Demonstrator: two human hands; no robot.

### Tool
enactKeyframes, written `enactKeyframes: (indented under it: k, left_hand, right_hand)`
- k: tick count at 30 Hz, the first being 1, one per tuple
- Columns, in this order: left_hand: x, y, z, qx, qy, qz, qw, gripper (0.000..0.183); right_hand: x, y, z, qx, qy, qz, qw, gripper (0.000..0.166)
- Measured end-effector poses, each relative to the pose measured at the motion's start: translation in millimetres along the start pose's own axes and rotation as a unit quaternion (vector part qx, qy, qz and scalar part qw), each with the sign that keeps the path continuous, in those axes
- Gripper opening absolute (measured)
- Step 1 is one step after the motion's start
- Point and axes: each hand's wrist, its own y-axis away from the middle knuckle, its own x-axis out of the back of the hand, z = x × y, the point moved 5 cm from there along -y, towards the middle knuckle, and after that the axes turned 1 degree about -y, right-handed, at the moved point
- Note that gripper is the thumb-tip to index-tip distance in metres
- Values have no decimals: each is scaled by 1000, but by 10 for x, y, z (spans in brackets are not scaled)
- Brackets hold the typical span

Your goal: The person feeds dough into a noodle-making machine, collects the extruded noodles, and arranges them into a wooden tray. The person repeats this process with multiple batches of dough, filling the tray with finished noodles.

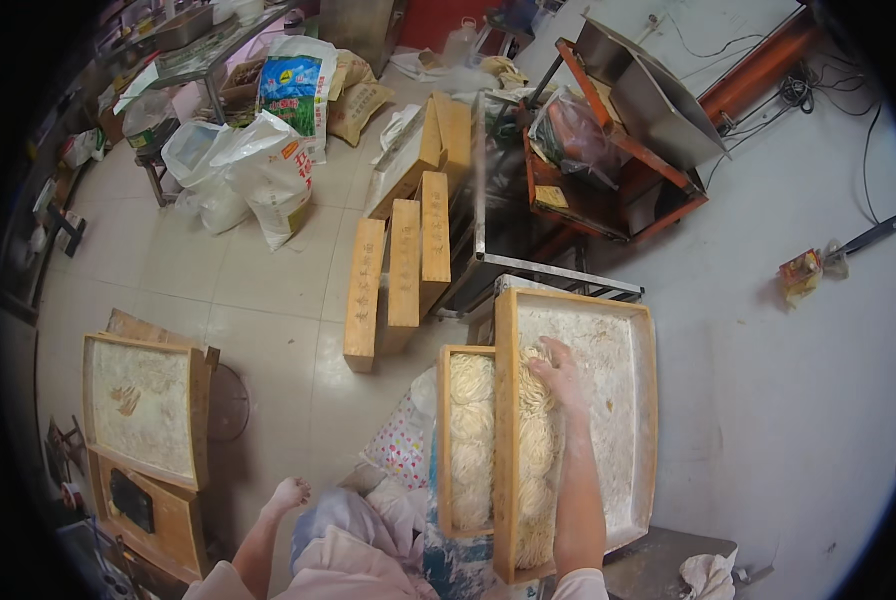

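Observation:
My right hand (560, 375) reaches into a floured wooden tray (502, 435), its fingers apart at the far bundle of fresh noodles (535, 397). Several pale noodle bundles (535, 495) form a row along that tray's left side. The rest of its bottom shows white flour. Beside it on the left, partly covered by it, a second wooden tray (444, 442) holds another row of noodle bundles (472, 427). My left hand (292, 493), dusted with flour and loosely curled, hangs over the floor with nothing seen in it.
At left, a floured wooden tray (140, 405) rests on other wooden boxes (147, 517). Several wooden trays (404, 262) stand on edge ahead, beside a metal frame (560, 270). Flour sacks (268, 172) sit on the tiled floor (268, 337). A wall (763, 420) bounds the right side.

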Motion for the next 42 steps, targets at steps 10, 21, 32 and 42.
enactKeyframes:
  k: [10,21,32,42]
  left_hand:
    - [-370,-279,384,-67,-32,-31,997,23]
    - [-376,-350,556,-30,-153,-74,985,22]
    - [-1249,-744,881,7,-264,-311,913,18]
    - [-3336,2264,1513,-114,-356,-595,711,31]
  right_hand:
    - [-219,364,353,77,231,-13,970,48]
    - [492,2149,-10,-84,-207,322,920,29]
    - [-499,5214,480,-191,-140,380,894,10]
    - [-466,7275,1854,-175,-211,680,680,14]
